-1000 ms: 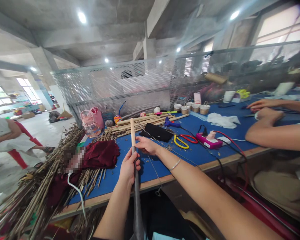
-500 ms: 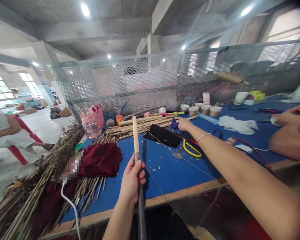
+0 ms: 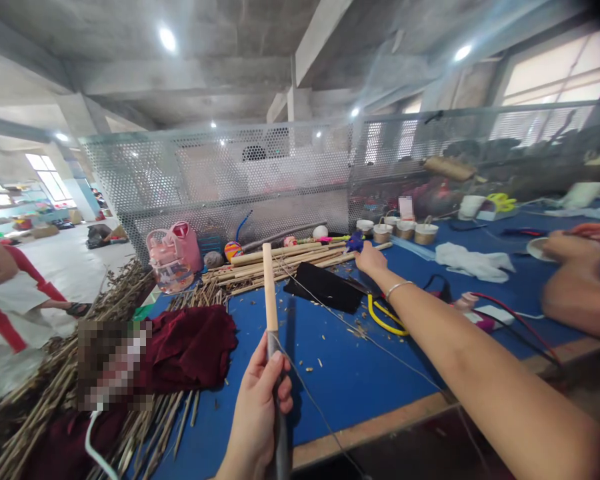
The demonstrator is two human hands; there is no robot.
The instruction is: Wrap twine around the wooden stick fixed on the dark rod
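Note:
My left hand (image 3: 264,393) is wrapped round a stick (image 3: 269,287), which stands up at a slant over the table's front part. Its upper part is smooth and pale, the part in and below my fist dark grey. A thin wire or cord runs beside it. Stretched far across the table, my right hand (image 3: 371,260) has its fingers closed at a small dark blue object (image 3: 354,241), whose kind I cannot make out. Under and left of that hand lie pale peeled sticks (image 3: 280,257) and a black cloth strip (image 3: 324,287). A yellow-handled tool (image 3: 380,317) lies beneath my right forearm.
Dry stalks (image 3: 45,393) and a dark red cloth (image 3: 190,347) cover the left side. A pink bottle (image 3: 173,253) stands before the perforated metal screen (image 3: 220,180). Several cups (image 3: 383,233) and white gloves (image 3: 473,261) lie right. Another person's arm (image 3: 580,287) reaches in there.
The view has shifted, so the table sits lower and further left. My right hand has moved slightly away from me with the blue object. My left hand still grips the stick.

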